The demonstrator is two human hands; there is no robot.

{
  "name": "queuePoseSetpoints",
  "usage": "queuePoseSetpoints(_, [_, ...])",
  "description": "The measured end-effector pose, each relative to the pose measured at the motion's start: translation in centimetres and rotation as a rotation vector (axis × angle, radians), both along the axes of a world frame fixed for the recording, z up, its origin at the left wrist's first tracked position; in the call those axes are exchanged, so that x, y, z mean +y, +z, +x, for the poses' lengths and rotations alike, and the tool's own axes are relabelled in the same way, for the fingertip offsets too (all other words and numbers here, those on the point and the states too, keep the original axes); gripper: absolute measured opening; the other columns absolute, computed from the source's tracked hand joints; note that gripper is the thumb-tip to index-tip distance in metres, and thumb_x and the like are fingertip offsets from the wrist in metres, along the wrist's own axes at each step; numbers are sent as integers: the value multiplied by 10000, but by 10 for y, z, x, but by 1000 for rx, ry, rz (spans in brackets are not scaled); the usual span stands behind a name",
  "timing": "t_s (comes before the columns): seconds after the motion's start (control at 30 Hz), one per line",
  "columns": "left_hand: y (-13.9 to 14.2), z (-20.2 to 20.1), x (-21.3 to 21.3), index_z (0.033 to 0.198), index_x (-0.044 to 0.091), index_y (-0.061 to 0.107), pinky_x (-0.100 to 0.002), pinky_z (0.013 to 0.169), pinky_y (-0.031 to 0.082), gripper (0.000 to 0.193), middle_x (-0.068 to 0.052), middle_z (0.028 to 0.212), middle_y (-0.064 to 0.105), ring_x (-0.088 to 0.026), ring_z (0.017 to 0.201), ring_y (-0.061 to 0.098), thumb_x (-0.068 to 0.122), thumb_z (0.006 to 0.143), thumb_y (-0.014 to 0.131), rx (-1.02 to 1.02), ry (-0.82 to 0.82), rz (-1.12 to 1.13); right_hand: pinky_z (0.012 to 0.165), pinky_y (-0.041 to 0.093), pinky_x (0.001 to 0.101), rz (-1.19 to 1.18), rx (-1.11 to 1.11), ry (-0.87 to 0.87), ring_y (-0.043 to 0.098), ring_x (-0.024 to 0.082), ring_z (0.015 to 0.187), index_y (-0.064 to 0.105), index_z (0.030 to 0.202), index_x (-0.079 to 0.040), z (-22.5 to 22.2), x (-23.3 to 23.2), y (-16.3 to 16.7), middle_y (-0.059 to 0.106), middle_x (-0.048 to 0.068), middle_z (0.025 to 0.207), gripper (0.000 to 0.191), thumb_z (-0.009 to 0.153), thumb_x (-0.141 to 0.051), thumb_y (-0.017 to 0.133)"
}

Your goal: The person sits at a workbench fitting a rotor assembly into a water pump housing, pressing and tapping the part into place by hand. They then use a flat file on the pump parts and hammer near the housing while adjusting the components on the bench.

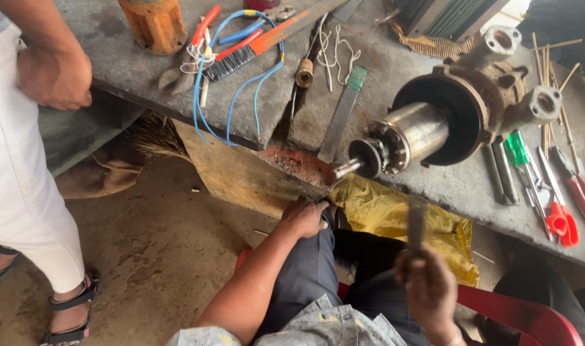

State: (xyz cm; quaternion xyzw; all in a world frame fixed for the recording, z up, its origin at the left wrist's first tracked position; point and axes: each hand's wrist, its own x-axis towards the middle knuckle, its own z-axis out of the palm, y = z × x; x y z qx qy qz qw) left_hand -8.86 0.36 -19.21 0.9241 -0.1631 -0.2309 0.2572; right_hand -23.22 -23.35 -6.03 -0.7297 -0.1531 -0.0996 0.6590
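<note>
One flat metal strip point(417, 224) stands upright in clenched right hand point(428, 288), below motor shaft point(347, 168); left hand point(303, 218), nearer, grasps bench point(145, 70) edge.

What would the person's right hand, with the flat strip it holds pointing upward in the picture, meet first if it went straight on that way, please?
Probably the yellow plastic sheet just beyond the tip of the flat metal strip in the right hand; next the edge of the stone bench, below the rusty pump motor. Depth is unclear and the strip is blurred.
</note>
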Motion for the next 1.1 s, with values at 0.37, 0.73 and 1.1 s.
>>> queuePoseSetpoints(0.37, [80,-97,-72,1236,24,655,-291,839,543,352,-52,1098,684,-127,958,610,358,1173,561,177,232,-1545,729,565,278,68,66,-55,679,152,854,355,1353,-34,6,22,-34,661,124,1091,446,996,20,616])
queuePoseSetpoints(0.73, [79,-52,-29,1178,94,545,-280,546,469,212,-15,813,558,-112,638,528,286,1093,518,-67,825,-1808,686,497,261,-101,319,-220,600,116,730,521,1342,7,48,-26,-124,644,83,890,372,1054,-228,546])
queuePoseSetpoints(1.1, [79,26,7,1269,80,559,-265,582,470,214,8,947,566,-108,708,563,202,1094,562,-404,465,-1656,616,466,266,-31,450,-195,552,107,657,608,1268,21,84,-26,-148,608,43,806,407,1072,-325,523])
